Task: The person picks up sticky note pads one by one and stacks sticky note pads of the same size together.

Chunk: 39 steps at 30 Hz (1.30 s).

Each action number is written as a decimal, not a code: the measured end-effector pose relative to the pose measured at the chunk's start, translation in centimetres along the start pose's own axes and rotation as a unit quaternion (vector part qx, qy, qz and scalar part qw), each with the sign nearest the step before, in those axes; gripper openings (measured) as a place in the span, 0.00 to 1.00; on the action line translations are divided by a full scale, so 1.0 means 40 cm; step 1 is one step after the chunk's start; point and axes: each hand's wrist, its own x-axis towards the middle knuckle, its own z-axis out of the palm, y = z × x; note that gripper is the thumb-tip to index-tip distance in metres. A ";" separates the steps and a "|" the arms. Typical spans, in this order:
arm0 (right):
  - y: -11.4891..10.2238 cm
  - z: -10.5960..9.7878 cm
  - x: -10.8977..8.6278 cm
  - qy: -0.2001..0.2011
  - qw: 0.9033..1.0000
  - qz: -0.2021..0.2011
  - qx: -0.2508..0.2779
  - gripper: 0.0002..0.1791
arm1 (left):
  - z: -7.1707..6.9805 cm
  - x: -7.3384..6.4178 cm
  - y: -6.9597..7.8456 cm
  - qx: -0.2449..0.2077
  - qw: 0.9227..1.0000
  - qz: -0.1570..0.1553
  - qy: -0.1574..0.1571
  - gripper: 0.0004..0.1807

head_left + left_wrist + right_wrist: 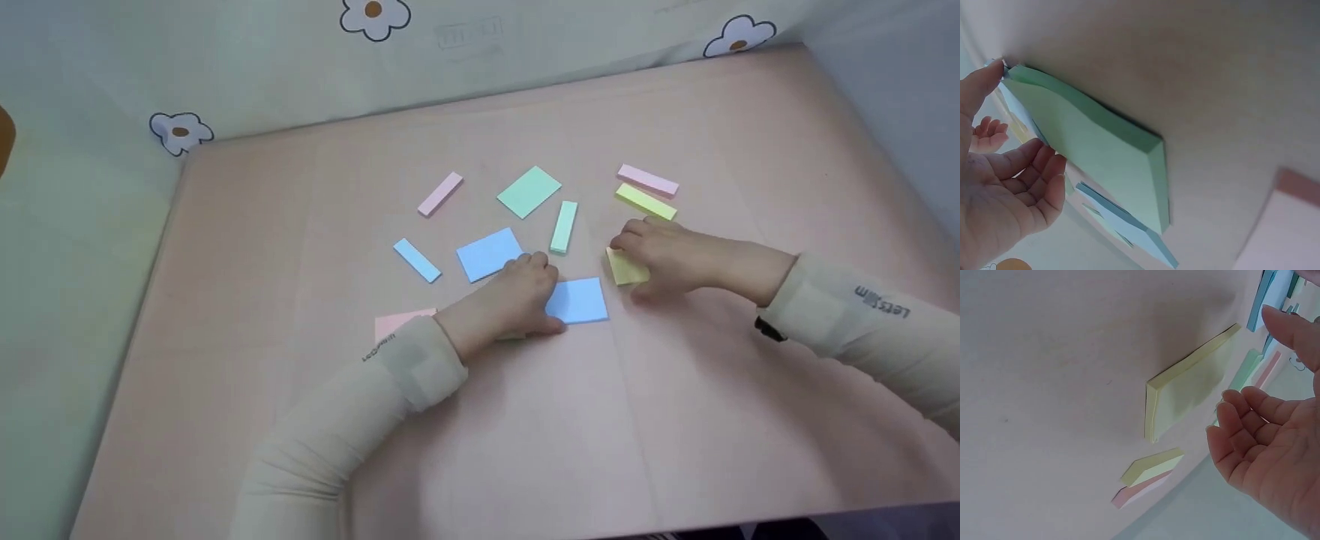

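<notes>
My left hand point(517, 292) reaches over the left end of a blue sticky-note pad point(579, 301). In the left wrist view, thumb and fingertips hold opposite edges of this pad, partly hidden behind a green pad point(1095, 135). To the right, my right hand point(667, 255) hovers around a square yellow sticky-note pad point(627, 268). The right wrist view shows its thumb and loosely bent fingers apart from the yellow pad point(1190, 385). Another blue pad point(487, 253) lies just beyond the left hand.
Farther back lie a green pad point(529, 192) and narrow strips: pink point(440, 195), mint point(564, 227), blue point(417, 260), yellow point(646, 202) and another pink point(648, 181). A pink pad point(401, 322) is partly under the left sleeve. A flowered curtain point(262, 67) borders the table's back edge.
</notes>
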 end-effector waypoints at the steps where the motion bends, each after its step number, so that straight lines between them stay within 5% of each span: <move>1: 0.000 -0.001 0.000 0.000 1.000 0.001 0.001 0.33 | 0.000 0.002 0.001 -0.001 1.000 0.000 -0.001 0.35; 24: 0.011 -0.013 -0.016 0.024 1.000 -0.016 0.010 0.31 | -0.006 0.014 -0.017 0.054 0.998 0.038 0.018 0.35; 32: 0.019 -0.016 -0.015 0.025 0.999 -0.012 0.016 0.32 | -0.069 -0.030 -0.061 0.037 0.995 0.043 0.086 0.32; 39: 0.024 -0.016 -0.014 0.025 0.999 -0.010 0.021 0.32 | -0.081 -0.093 -0.131 0.011 0.994 0.040 0.102 0.31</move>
